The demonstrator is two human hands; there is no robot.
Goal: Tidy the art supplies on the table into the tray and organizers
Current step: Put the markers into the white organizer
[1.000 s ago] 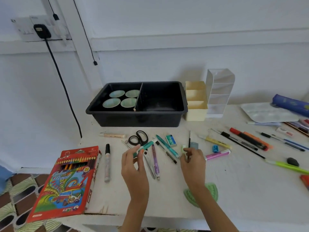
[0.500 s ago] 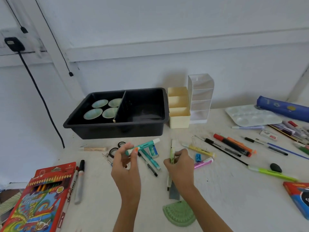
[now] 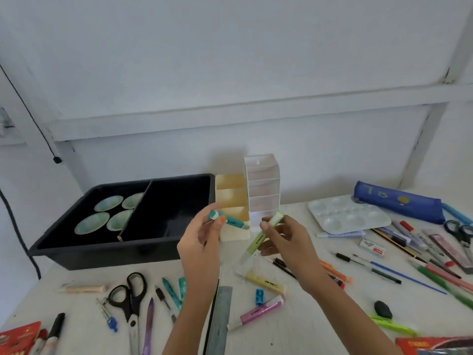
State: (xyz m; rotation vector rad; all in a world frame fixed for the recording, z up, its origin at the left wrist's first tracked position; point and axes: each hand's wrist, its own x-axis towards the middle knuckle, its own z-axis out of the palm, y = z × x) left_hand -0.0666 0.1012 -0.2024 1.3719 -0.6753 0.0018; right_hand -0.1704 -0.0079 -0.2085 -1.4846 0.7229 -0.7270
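Black tray (image 3: 102, 254) holds only four paint dishes (image 3: 108, 203). Both hands are up off the clutter now, closing on the cream organizer (image 3: 231, 193). The left hand (image 3: 202, 244) pinches a teal highlighter (image 3: 229, 219), and the right hand (image 3: 286, 242) clamps a green highlighter (image 3: 258, 238) just before the front slot. Drop-off looks imminent. The green barrel seems to read STABILO.

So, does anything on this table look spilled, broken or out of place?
Nothing looks spilled or broken. Only disorder stands out: black-handled scissors at the left, a grey metal ruler and a pink highlighter lie at mixed angles on the white table. The left hand holds a teal highlighter, the right hand a green highlighter.
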